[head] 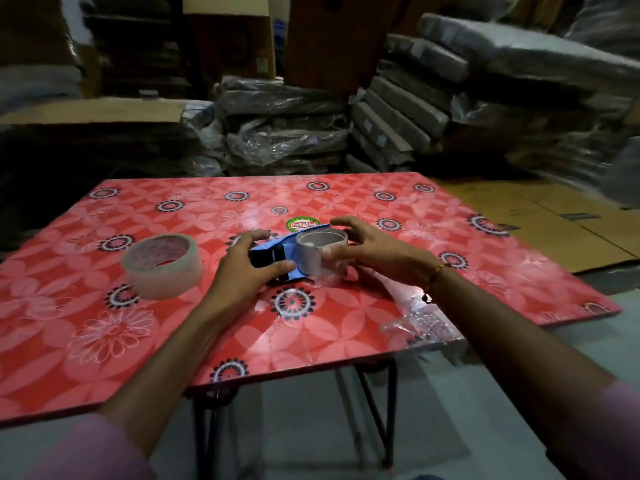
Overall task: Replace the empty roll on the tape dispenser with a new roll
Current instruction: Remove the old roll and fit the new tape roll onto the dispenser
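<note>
Fingers [258, 237] of the left hand [247, 268] curl round the black end of the blue tape dispenser [277, 252] and grip it. The right hand [363, 249] has its fingers and thumb bent round the empty roll [320, 249], which sits on the dispenser.

Biggest is the red flowery table [173, 341]; the dispenser lies near its middle. Behind it are stacks of wrapped bundles [284, 126]. The new roll [162, 266] lies flat on the table, just left of the left hand and not touching it. A crumpled bit of clear plastic [420, 322] lies by the right edge.

I think the empty roll is light, thin card that could squash, so hold its sides softly. The new roll looks heavier and firm; grab it round the outside.
</note>
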